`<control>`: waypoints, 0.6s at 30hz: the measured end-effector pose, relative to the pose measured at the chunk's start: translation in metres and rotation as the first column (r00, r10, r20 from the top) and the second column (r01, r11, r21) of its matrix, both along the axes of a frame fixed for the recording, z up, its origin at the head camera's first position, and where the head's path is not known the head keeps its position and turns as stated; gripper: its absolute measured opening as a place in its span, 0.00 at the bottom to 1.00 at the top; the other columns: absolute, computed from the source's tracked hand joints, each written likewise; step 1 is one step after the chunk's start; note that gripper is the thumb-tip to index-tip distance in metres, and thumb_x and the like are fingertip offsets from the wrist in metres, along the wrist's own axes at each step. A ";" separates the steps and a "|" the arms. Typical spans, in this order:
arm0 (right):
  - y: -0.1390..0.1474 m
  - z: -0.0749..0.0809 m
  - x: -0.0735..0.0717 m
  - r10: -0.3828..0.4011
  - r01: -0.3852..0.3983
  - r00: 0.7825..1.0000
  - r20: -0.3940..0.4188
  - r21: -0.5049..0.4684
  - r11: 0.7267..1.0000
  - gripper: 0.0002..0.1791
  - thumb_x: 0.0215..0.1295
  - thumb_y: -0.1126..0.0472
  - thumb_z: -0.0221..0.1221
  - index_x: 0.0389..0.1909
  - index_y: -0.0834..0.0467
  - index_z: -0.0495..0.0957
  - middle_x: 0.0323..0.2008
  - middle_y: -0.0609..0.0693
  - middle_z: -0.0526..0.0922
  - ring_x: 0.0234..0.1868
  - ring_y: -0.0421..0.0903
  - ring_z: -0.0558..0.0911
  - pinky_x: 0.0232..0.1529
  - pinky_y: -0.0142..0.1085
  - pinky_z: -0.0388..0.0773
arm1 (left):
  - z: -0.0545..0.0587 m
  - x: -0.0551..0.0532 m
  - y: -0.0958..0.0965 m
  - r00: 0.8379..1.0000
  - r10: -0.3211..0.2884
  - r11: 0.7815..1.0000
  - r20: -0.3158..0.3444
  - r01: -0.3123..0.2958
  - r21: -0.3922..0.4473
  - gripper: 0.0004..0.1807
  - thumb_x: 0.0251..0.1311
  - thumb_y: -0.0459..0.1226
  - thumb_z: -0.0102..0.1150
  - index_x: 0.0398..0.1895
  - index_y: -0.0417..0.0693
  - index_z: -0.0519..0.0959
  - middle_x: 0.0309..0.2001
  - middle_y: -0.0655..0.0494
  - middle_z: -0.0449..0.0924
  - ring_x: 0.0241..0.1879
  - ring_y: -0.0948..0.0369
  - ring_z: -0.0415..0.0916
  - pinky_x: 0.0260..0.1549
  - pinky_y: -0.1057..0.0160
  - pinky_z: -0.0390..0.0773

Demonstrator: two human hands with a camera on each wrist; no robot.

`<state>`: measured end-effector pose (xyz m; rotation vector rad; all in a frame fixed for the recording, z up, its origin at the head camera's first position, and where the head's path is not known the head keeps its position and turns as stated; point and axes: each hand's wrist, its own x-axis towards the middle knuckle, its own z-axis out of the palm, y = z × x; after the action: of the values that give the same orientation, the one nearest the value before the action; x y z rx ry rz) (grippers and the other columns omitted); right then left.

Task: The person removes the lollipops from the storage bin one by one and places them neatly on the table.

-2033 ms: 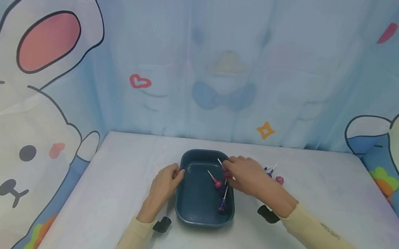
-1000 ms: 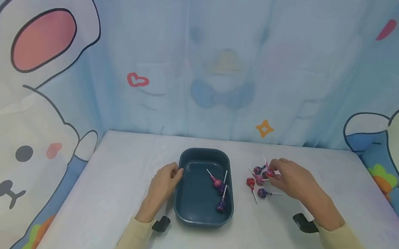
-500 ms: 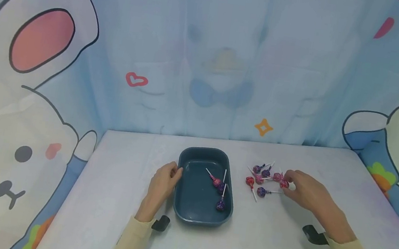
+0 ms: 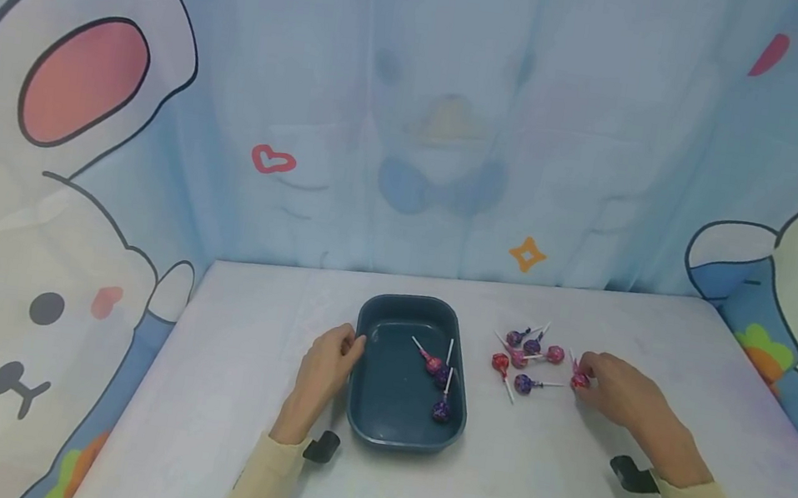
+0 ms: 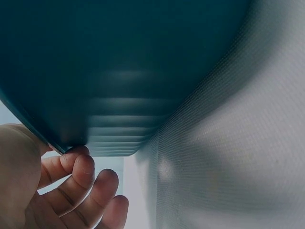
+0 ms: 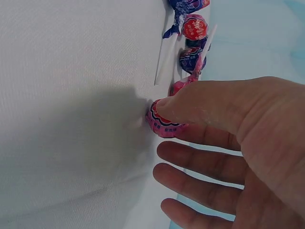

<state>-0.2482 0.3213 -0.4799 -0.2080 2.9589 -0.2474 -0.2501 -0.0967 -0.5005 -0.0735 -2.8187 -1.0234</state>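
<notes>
Both hands pinch: the left hand (image 4: 320,375) the rim of the tray (image 4: 397,446), probably stiff plastic; farther off, the right hand (image 4: 628,397) the head of a pink lollipop (image 6: 161,126), other fingers apart, at or just above the bench (image 4: 534,486). It should be light, hard, slick-wrapped, best held by head or stick. Loose lollipops (image 4: 522,384) lie beside and beyond.

The right grip (image 6: 252,152) pinches a pink-wrapped lollipop (image 6: 164,126).
</notes>
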 end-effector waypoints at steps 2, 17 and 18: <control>0.001 -0.001 -0.001 0.001 -0.001 1.000 0.003 -0.002 1.000 0.17 0.52 0.58 0.64 0.40 0.62 0.74 0.32 0.54 0.77 0.31 0.47 0.73 0.36 0.45 0.76 | 0.000 0.000 0.000 1.000 0.000 1.000 -0.001 0.000 0.000 0.14 0.63 0.49 0.48 0.24 0.53 0.69 0.20 0.59 0.69 0.19 0.65 0.65 0.17 0.67 0.64; 0.003 0.004 -0.002 -0.030 0.031 0.999 0.042 -0.018 0.999 0.25 0.51 0.53 0.65 0.46 0.63 0.71 0.42 0.63 0.77 0.41 0.57 0.76 0.39 0.51 0.75 | -0.001 0.000 -0.001 1.000 -0.009 1.000 -0.022 0.009 0.005 0.15 0.63 0.50 0.48 0.23 0.53 0.69 0.19 0.60 0.69 0.17 0.66 0.65 0.16 0.68 0.64; 0.002 0.006 -0.002 -0.032 0.032 0.999 0.039 -0.020 0.999 0.27 0.51 0.53 0.65 0.48 0.63 0.71 0.44 0.64 0.76 0.42 0.58 0.76 0.39 0.52 0.74 | -0.001 0.000 -0.001 1.000 -0.011 1.000 -0.026 0.011 0.006 0.15 0.63 0.50 0.48 0.23 0.53 0.69 0.18 0.60 0.69 0.17 0.66 0.65 0.15 0.68 0.63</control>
<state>-0.2503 0.3234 -0.4734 -0.1566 2.9245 -0.2829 -0.2500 -0.0976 -0.5013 -0.1008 -2.7948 -1.0261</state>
